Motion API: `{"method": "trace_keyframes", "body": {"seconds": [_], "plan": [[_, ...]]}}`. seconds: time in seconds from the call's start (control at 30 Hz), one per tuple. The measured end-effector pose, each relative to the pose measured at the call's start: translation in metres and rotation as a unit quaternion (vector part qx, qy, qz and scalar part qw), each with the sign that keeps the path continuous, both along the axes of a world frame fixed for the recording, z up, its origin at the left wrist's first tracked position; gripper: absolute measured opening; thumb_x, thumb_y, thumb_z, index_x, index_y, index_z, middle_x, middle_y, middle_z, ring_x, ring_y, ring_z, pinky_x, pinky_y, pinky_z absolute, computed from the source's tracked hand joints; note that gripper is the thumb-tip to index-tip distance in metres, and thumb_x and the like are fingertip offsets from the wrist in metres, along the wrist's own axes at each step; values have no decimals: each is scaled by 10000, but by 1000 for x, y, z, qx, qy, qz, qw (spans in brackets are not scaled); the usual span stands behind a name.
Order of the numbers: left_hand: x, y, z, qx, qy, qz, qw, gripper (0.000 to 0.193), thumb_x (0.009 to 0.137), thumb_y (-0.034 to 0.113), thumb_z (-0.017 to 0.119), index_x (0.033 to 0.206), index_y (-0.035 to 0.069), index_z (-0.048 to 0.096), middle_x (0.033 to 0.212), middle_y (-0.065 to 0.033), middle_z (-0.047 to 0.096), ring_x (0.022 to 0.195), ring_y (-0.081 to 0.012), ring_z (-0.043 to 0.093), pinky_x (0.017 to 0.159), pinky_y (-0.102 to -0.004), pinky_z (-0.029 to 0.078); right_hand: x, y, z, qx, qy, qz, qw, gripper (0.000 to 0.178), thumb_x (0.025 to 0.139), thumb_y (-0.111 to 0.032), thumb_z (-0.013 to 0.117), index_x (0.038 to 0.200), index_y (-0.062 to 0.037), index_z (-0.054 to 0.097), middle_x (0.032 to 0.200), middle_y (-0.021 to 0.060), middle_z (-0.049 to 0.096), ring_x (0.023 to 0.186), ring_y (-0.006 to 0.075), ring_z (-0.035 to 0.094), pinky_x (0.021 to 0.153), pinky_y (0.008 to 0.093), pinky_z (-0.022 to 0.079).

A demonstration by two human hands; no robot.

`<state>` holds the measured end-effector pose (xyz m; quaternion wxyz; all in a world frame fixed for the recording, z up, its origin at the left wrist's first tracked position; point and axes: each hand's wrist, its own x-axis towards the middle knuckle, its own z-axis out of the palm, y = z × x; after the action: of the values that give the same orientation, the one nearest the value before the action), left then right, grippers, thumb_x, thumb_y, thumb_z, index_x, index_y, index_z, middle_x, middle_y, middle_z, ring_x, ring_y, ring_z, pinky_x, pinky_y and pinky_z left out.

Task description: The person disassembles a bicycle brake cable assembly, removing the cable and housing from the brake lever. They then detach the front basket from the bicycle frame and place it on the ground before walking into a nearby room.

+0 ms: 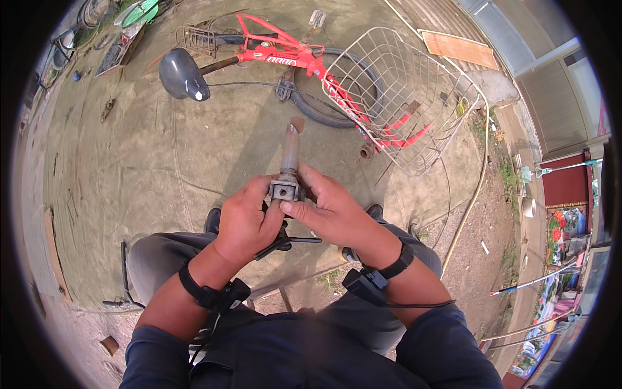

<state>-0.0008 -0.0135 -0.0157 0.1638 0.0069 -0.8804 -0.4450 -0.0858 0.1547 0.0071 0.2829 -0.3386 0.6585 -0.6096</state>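
Both my hands are closed around a bicycle stem [289,152], a grey metal tube with a rusty far end and a square clamp head. My left hand [249,211] wraps the clamp's left side. From the right, my right hand [334,201] grips it, its thumb pressed near the clamp. Black bar-like parts [285,242] show just below my hands; whether they join the stem is hidden. Beyond the stem lies a red bicycle frame [278,58] on its side, with a dark saddle [184,74] at its left end.
A wire basket [402,97] lies by the frame's right end, near a wheel [317,120]. A pale hose [476,194] curves down the right side. Black bent tubing [125,272] lies left of my knee. An orange-brown board [459,50] rests at the far right.
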Motion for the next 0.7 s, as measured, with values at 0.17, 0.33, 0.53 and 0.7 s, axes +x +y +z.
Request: {"method": "trace_keyframes", "body": {"seconds": [0.17,0.33,0.53,0.7], "plan": [[8,0,9,41,-88,-15,995,345,851,160,708,1142,23,583,844,-156,677,609,-286,658,555,-369,517,2,4,-10,13,18,-38,999,364,948,-162,632,1232,40,526,964,97,658,869,169,608,802,335,506],[14,-15,20,80,-114,-94,986,330,887,175,695,1145,9,575,805,-130,685,548,-205,630,512,-327,487,5,6,-16,-9,-114,-3,993,340,962,-156,615,1238,27,542,996,50,644,908,121,587,819,297,492],[19,-50,29,264,-180,-115,941,196,992,112,557,1153,2,567,836,-70,675,704,-89,604,604,-252,470,1,15,-4,8,-201,32,979,386,991,-254,614,1263,9,540,1102,84,662,1036,173,631,907,314,485],[22,-76,39,407,-198,-82,888,297,999,102,553,1284,34,502,917,-77,669,739,-90,597,606,-239,489,3,20,13,31,-230,56,971,300,958,-150,620,1205,13,569,1043,83,691,937,160,654,827,295,516]]}}
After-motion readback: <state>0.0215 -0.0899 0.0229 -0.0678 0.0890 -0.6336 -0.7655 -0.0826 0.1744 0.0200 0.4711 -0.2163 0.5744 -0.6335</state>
